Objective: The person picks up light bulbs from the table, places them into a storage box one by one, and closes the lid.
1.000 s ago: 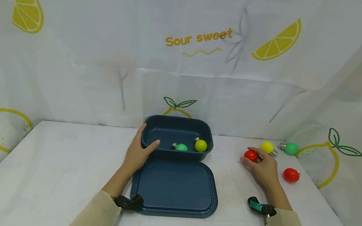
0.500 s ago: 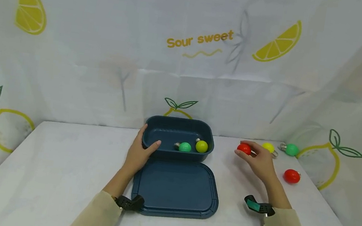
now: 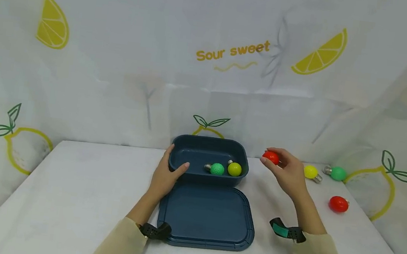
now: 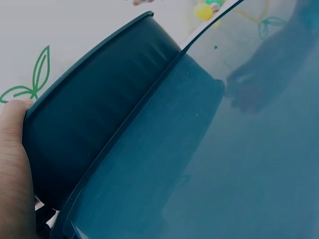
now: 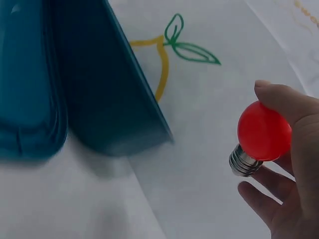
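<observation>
My right hand (image 3: 285,170) pinches a red bulb (image 3: 270,157) (image 5: 263,131) with a metal screw base, held in the air just right of the dark blue box (image 3: 208,158) (image 5: 99,89). My left hand (image 3: 167,173) (image 4: 12,169) grips the box's left front corner, thumb over the rim. Inside the box lie a green bulb (image 3: 216,169) and a yellow bulb (image 3: 234,169). The box's flat blue lid (image 3: 207,215) (image 4: 209,169) lies on the table in front of it.
On the white table (image 3: 63,194) to the right lie a yellow bulb (image 3: 311,172), a green bulb (image 3: 337,173) and a red bulb (image 3: 338,203). A lemon-print cloth (image 3: 212,59) hangs close behind and at both sides.
My right hand has lifted the red bulb off the table and carried it left and up toward the box. The left hand kept its grip on the box.
</observation>
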The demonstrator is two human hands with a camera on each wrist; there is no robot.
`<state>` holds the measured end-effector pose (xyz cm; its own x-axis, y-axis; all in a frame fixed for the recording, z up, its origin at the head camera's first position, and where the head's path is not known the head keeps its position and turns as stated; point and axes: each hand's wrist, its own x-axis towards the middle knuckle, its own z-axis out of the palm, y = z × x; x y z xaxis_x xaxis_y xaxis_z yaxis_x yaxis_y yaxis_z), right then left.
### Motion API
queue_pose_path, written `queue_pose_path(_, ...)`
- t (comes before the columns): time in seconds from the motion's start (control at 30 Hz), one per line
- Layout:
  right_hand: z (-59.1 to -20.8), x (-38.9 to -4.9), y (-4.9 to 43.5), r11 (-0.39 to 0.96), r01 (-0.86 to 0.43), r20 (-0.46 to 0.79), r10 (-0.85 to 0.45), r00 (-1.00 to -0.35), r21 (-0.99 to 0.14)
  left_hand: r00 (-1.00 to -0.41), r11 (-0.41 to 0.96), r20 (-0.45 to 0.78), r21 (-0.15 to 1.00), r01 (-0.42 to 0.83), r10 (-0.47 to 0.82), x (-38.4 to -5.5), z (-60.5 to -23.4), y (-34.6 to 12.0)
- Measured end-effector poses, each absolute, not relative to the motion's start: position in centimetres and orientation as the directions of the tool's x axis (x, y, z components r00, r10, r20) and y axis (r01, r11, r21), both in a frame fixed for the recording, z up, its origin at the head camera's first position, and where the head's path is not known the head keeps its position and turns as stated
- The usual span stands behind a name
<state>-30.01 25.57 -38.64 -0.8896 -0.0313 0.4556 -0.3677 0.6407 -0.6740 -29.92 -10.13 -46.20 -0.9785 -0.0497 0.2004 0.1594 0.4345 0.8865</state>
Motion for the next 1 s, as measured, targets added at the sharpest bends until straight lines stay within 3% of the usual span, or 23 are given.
queue_pose_path(0.53, -35.0, -31.9, 19.2, 0.584, -0.525, 0.578, -0.114, -0.808, -0.619, -0.978, 0.435, 0.2, 0.887, 0.153, -0.063, -30.1, -46.2, -9.9)
queue_pose_path(0.7, -35.7, -32.0, 19.1, 0.574, -0.533, 0.531, -0.192, -0.826, -0.622, -0.976, 0.427, 0.21, 0.889, 0.164, -0.063, -30.1, -46.1, -9.4)
queue_pose_path(1.0, -36.6, -32.5, 19.0, 0.565, -0.478, 0.446, -0.205, -0.871, -0.673, -0.977, 0.44, 0.201, 0.885, 0.151, -0.067, -30.1, -46.3, -9.9)
